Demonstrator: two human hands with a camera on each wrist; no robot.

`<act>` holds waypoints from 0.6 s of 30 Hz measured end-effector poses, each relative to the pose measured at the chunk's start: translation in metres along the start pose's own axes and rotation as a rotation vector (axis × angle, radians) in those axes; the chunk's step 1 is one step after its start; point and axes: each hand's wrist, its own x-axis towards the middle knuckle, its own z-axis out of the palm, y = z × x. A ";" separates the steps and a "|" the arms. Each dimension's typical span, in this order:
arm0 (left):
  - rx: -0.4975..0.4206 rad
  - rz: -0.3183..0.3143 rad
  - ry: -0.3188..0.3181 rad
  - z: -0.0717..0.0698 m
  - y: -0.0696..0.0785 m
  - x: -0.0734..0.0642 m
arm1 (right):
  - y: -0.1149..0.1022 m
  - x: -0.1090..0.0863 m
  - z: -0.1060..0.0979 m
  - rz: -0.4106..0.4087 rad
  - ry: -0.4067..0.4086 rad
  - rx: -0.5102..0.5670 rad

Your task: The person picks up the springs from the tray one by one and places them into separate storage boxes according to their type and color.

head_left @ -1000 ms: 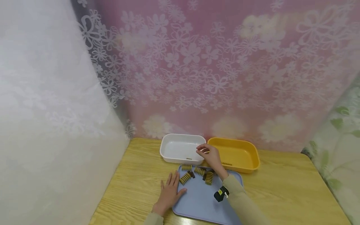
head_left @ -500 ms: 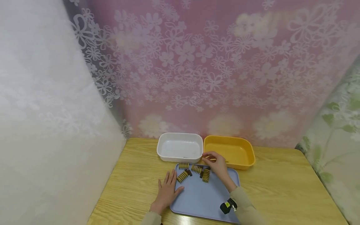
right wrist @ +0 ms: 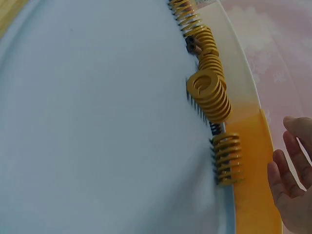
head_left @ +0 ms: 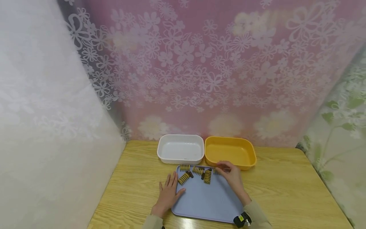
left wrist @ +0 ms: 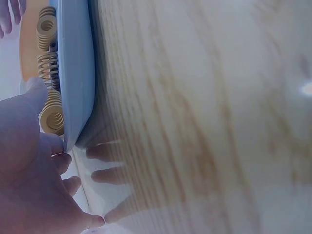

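My left hand [head_left: 167, 195] lies with straight, spread fingers against the left edge of a blue tray [head_left: 207, 202]. Several yellow coil springs [head_left: 207, 176] lie along the tray's far side, some with small dark pieces [head_left: 191, 174] beside them. My right hand [head_left: 233, 178] hovers at the far right corner, close to the rightmost yellow spring [right wrist: 227, 158]. In the right wrist view the fingers of that hand [right wrist: 295, 195] are relaxed and apart from the spring, with nothing visible between them. The left wrist view has more springs [left wrist: 52, 117] just beyond the left thumb.
Behind the tray stand a white bin [head_left: 180, 161] and, to its right, a yellow bin [head_left: 249, 163], side by side. A tiny dark item [head_left: 186, 159] shows inside the white one. Wooden table [head_left: 286, 187] surrounds the tray; a flowered cloth [head_left: 197, 79] hangs behind.
My right hand has moved from over the white bin's right end back to the tray's far right corner. The left hand stays at the tray edge. The view has shifted slightly.
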 end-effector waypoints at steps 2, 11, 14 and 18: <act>0.003 -0.005 -0.001 0.000 0.000 0.000 | 0.006 -0.003 -0.004 -0.011 0.018 -0.012; 0.007 -0.011 -0.001 0.003 -0.001 0.002 | 0.026 -0.018 -0.014 0.006 0.122 -0.038; 0.010 -0.017 0.000 0.002 0.000 0.003 | 0.026 -0.019 -0.017 0.046 0.126 -0.069; 0.015 -0.014 0.005 0.002 0.001 0.005 | 0.028 -0.018 -0.017 0.078 0.118 -0.078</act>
